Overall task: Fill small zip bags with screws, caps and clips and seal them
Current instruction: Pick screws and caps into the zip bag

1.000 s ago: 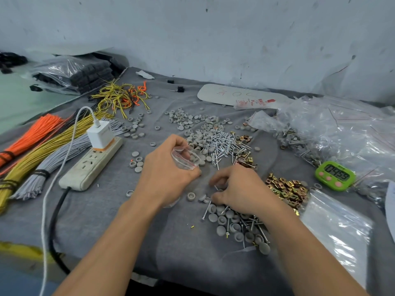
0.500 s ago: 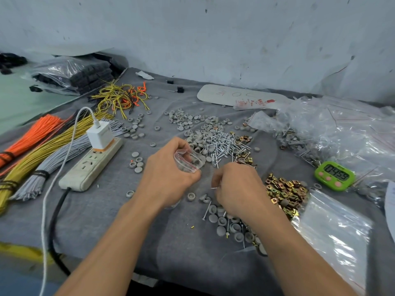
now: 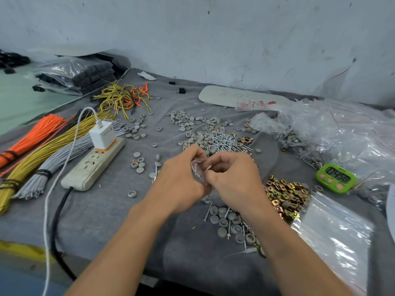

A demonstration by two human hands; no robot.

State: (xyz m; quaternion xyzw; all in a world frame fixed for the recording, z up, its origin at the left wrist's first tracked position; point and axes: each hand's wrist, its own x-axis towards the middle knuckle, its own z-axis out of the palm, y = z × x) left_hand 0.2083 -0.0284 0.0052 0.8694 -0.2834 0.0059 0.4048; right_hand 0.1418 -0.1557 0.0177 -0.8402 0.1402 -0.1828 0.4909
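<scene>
Head view: the small zip bag point(image 3: 197, 170) is held up at mid-picture. The left hand point(image 3: 181, 180) grips it with curled fingers, and the right hand point(image 3: 234, 179), touching the bag, pinches a screw point(image 3: 208, 167) at its mouth. From the hands, loose caps point(image 3: 223, 222) lie at 6 o'clock, brass clips point(image 3: 284, 194) at 4 o'clock, a screw pile point(image 3: 226, 142) at 12 o'clock, and a green timer point(image 3: 336, 178) at 3 o'clock, well apart.

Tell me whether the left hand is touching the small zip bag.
Touching. The head view shows the left hand pinching the small zip bag while the right hand holds a screw at its mouth.
</scene>
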